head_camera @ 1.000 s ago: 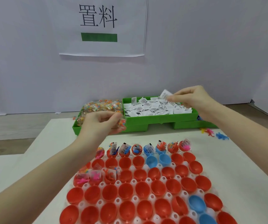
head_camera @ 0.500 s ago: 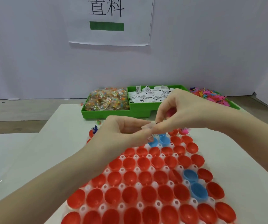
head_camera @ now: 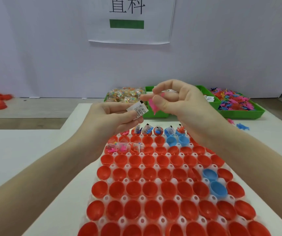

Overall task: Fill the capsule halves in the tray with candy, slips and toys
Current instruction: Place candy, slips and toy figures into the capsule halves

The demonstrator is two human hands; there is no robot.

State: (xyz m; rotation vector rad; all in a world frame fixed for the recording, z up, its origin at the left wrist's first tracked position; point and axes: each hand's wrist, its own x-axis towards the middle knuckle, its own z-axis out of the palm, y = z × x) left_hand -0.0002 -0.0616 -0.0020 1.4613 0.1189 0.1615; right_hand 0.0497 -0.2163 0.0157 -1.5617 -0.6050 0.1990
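Step in hand, by my reading: loading the next empty half in the tray [head_camera: 113,182], whose far row and a few halves at 10 o'clock already hold contents; most are empty. Left hand [head_camera: 113,118] pinches a printed slip [head_camera: 137,109] between thumb and fingers; right hand [head_camera: 179,99], fingers curled, pinches a pink toy [head_camera: 152,106], both above the tray's 12 o'clock edge. Next move likely calls for lowering both pieces into one empty red half without disturbing neighbours.
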